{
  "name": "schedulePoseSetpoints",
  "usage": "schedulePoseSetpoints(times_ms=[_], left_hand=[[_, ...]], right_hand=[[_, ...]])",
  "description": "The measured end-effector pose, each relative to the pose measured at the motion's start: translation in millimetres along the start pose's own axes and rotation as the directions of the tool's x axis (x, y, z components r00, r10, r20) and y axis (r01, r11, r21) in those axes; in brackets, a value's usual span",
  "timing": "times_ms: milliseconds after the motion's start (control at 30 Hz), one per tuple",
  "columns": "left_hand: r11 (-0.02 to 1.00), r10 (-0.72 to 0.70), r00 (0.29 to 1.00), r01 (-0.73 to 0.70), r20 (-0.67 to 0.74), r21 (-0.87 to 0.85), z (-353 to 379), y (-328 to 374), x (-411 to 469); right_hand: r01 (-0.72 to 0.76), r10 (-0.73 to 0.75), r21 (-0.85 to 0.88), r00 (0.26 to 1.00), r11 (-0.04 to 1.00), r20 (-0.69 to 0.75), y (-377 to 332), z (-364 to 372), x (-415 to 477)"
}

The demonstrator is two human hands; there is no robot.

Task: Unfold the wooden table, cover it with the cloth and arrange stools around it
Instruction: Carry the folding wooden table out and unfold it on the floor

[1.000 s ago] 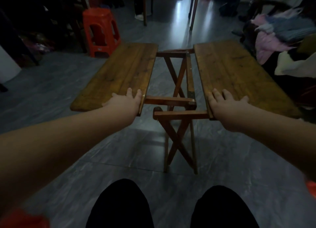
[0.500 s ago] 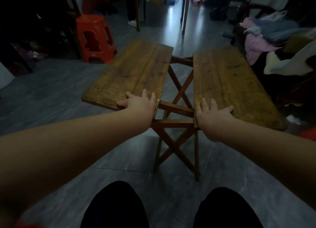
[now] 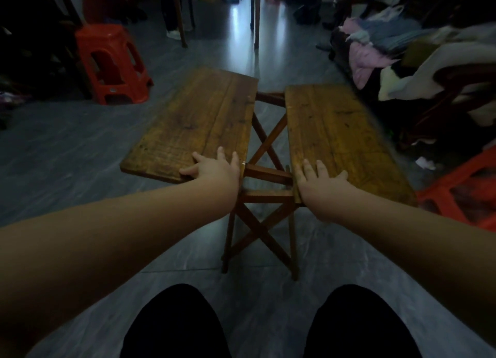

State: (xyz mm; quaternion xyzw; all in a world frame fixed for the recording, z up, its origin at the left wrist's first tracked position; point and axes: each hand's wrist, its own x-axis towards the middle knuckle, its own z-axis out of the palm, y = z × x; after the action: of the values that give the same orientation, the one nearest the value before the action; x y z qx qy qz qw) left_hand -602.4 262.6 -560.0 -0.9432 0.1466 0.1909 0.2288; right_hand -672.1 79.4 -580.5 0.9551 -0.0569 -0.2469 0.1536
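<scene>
The gap in the wooden table [image 3: 265,174] has narrowed. Your left hand [image 3: 212,170] presses the left leaf [image 3: 204,121] and your right hand [image 3: 319,182] the right leaf [image 3: 343,132], fingers straight, gripping nothing. Both leaves run toward 12 o'clock; the gap lies at 3 o'clock from your left hand.

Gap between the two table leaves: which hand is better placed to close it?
Left, probably. The left hand rests at the inner near corner of the left leaf, which sits skewed; the right hand lies flat on the straighter right leaf.
</scene>
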Motion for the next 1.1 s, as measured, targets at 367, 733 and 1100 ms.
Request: schedulePoseSetpoints(times_ms=[367,733,1100], left_hand=[[0.982,0.144,0.989,-0.140,-0.025,0.125,20,19,5],[0.970,0.241,0.969,-0.239,-0.048,0.031,59,38,15],[0.975,0.222,0.971,-0.224,-0.091,-0.009,105,57,28]], right_hand=[[0.034,-0.034,0.044,0.999,0.998,-0.003,1,22,-5],[0.065,-0.064,0.033,0.998,0.997,-0.023,-24,55,9],[0.120,-0.109,0.067,0.982,0.990,-0.152,-46,97,28]])
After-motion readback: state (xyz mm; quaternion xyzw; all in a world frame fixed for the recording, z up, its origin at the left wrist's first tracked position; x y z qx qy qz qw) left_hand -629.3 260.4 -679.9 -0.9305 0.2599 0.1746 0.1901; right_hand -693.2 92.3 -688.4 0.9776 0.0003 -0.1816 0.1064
